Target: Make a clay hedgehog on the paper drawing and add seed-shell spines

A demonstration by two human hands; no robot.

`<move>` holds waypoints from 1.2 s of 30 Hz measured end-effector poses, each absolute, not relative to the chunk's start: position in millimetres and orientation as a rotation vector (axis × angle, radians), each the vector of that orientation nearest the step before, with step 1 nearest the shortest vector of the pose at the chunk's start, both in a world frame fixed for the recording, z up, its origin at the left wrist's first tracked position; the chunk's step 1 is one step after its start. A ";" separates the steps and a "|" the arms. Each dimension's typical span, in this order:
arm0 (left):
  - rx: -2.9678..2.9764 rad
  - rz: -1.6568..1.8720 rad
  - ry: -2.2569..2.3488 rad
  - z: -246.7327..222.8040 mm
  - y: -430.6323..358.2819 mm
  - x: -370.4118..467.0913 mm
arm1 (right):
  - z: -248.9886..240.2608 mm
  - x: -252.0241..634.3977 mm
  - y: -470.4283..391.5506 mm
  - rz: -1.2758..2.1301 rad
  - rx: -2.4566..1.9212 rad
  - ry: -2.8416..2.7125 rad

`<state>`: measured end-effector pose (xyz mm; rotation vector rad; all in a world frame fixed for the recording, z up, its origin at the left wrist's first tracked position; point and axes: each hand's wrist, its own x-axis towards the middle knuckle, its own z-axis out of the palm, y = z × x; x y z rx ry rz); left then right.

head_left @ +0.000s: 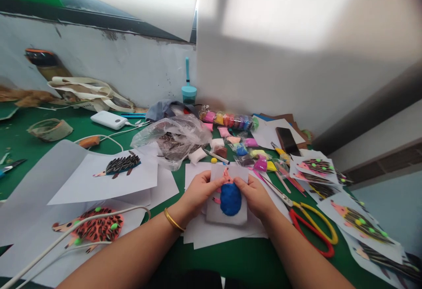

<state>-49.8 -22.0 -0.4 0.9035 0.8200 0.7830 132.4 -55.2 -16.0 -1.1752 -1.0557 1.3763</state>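
A small white card [213, 215] carries a clay hedgehog with a blue oval body [231, 200] and a pink head [227, 176] pointing away from me. Pink legs with dark tips stick out at its left. My left hand [201, 190] grips the card's left edge, its thumb near the pink head. From the other side my right hand [252, 191] holds the right edge, thumb touching the top of the blue clay. The fingers behind the card are hidden. White paper sheets [198, 236] lie beneath. A yellow clay ball [214, 160] is just beyond the card.
Red-and-yellow scissors [306, 218] lie right of my forearm. A plastic bag of sunflower seeds [171, 139] and coloured clay packets [242, 149] stand behind. Seed-covered hedgehog pictures [99, 227] are at both sides. A white cable [42, 254] crosses the left side, near a power bank [110, 120].
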 end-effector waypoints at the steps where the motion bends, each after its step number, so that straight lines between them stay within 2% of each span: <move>1: 0.881 0.807 0.795 -0.9 -21.8 -49.8 | -16.4 132.8 -55.1 1.382 -1.174 -1.051; 13: 0.781 0.887 0.767 -4.7 -20.1 -49.1 | -12.3 128.9 -56.4 1.460 -1.173 -1.045; 21: 0.874 0.657 0.800 -2.0 -20.9 -52.3 | -18.1 133.2 -53.8 1.470 -1.129 -0.924; 29: 0.777 0.762 0.808 -1.5 -19.7 -50.9 | -20.7 135.9 -52.9 1.514 -1.108 -0.981; 36: 0.902 0.690 0.841 -3.7 -20.4 -51.8 | -16.1 136.1 -54.5 1.476 -1.138 -0.998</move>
